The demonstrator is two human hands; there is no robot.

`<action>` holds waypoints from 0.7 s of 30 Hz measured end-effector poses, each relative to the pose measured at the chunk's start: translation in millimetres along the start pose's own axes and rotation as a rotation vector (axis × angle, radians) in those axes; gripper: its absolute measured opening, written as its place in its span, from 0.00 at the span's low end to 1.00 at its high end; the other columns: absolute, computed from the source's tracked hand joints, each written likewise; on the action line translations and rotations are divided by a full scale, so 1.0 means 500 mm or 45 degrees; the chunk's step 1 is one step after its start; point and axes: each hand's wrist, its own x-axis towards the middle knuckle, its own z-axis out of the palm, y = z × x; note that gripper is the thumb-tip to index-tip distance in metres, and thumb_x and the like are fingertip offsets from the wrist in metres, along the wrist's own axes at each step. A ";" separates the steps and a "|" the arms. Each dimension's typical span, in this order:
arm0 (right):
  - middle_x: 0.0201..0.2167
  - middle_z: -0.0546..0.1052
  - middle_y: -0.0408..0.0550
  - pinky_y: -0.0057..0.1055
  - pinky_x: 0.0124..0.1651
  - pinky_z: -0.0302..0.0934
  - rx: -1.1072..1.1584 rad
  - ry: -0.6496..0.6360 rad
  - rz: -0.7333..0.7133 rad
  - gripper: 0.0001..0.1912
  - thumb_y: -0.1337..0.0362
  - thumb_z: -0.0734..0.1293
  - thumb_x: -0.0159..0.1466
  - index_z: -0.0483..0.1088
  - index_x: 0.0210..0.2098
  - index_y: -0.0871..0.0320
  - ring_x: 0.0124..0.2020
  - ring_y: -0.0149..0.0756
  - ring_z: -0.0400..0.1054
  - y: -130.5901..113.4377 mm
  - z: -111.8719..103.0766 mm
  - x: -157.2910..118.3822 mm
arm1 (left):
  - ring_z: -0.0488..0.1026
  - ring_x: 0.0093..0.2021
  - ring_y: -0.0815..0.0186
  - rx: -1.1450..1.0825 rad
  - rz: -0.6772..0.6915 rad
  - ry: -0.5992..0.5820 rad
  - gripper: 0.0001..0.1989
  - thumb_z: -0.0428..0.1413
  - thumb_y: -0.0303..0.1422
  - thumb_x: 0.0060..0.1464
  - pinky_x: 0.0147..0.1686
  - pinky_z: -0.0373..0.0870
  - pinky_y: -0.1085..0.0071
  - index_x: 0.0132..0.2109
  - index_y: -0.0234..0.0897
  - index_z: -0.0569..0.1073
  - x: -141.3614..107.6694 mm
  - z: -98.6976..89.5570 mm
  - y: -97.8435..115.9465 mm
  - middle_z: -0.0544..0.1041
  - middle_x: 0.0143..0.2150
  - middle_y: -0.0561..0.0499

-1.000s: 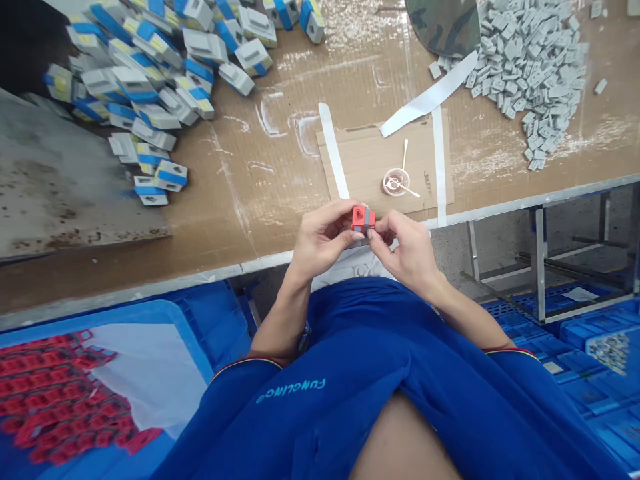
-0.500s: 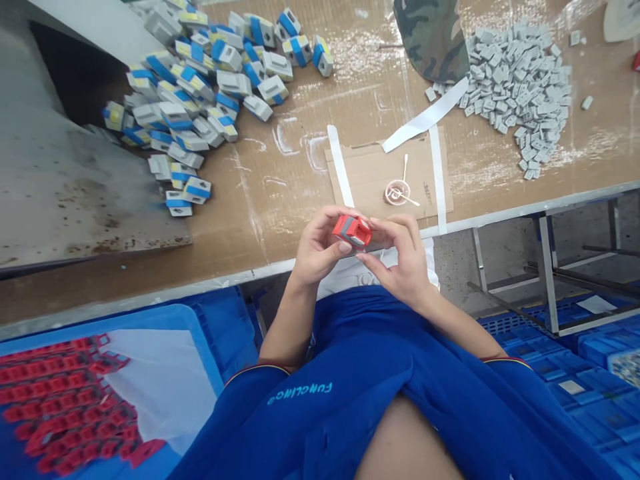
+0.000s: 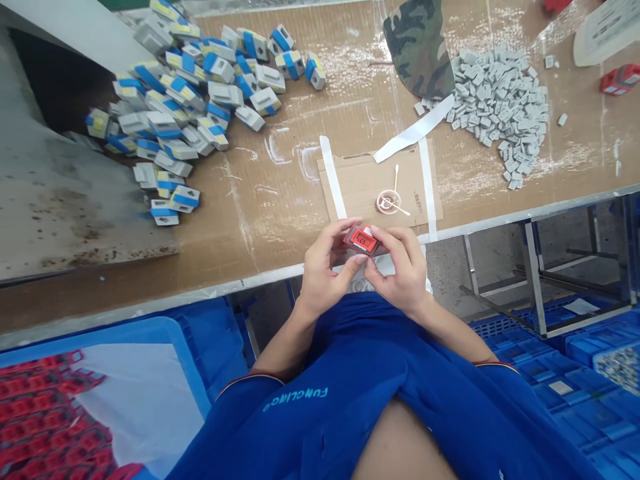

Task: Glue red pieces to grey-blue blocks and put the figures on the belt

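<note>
Above the table's front edge I hold a small red and grey plastic toy car part (image 3: 362, 240) between both hands. Its hollow red underside faces up, and a little white patch shows near its upper edge. Fingers of my left hand (image 3: 327, 270) curl round its left side, the thumb against the near edge. My right hand (image 3: 403, 270) pinches the right end between thumb and fingertips. Just beyond the hands lies a taped cardboard piece (image 3: 360, 190) bearing a small clear cup (image 3: 389, 202); one cotton swab (image 3: 397, 179) lies beside the cup and another rests across it.
White-blue-yellow plastic blocks (image 3: 200, 100) are heaped left, beside a stained metal box (image 3: 65, 193). Small grey parts (image 3: 500, 100) lie piled right, near a camouflage cloth (image 3: 420, 50) and a red toy piece (image 3: 620, 80). Below left, a blue tray (image 3: 193, 353) holds red parts.
The red toy car part has been turned so that its hollow underside faces up. Both hands have closed in around it. The view has shifted slightly, showing more of the table's right side.
</note>
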 end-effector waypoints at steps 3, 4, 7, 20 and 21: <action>0.45 0.79 0.53 0.40 0.43 0.78 -0.035 0.029 -0.034 0.23 0.63 0.68 0.74 0.68 0.67 0.54 0.43 0.43 0.77 0.003 0.002 -0.001 | 0.83 0.61 0.56 0.176 0.029 0.039 0.31 0.68 0.39 0.64 0.60 0.83 0.63 0.70 0.41 0.71 -0.012 0.006 0.015 0.80 0.66 0.40; 0.45 0.79 0.53 0.40 0.43 0.78 -0.038 0.046 -0.052 0.22 0.63 0.68 0.74 0.69 0.66 0.53 0.43 0.43 0.77 0.004 0.004 -0.001 | 0.82 0.62 0.55 0.194 0.021 0.048 0.32 0.69 0.39 0.63 0.61 0.83 0.62 0.70 0.41 0.71 -0.014 0.008 0.020 0.80 0.66 0.40; 0.46 0.79 0.54 0.39 0.43 0.77 -0.024 0.081 -0.084 0.22 0.65 0.68 0.74 0.69 0.66 0.54 0.44 0.42 0.77 0.008 0.008 -0.003 | 0.83 0.61 0.55 0.122 -0.010 0.073 0.35 0.72 0.38 0.59 0.60 0.84 0.64 0.70 0.41 0.72 -0.013 0.011 0.026 0.81 0.65 0.40; 0.47 0.77 0.49 0.35 0.44 0.83 0.546 0.063 0.470 0.17 0.60 0.74 0.71 0.73 0.57 0.51 0.45 0.37 0.80 0.000 0.000 -0.011 | 0.81 0.64 0.52 0.094 0.200 0.042 0.37 0.73 0.38 0.58 0.61 0.82 0.61 0.71 0.43 0.70 -0.005 0.000 -0.007 0.78 0.68 0.37; 0.47 0.78 0.49 0.36 0.46 0.83 0.611 0.039 0.558 0.17 0.59 0.75 0.70 0.74 0.56 0.51 0.45 0.37 0.81 -0.001 -0.002 -0.013 | 0.80 0.65 0.51 0.168 0.216 0.035 0.38 0.72 0.40 0.58 0.63 0.81 0.58 0.71 0.43 0.70 -0.006 -0.001 -0.008 0.78 0.68 0.36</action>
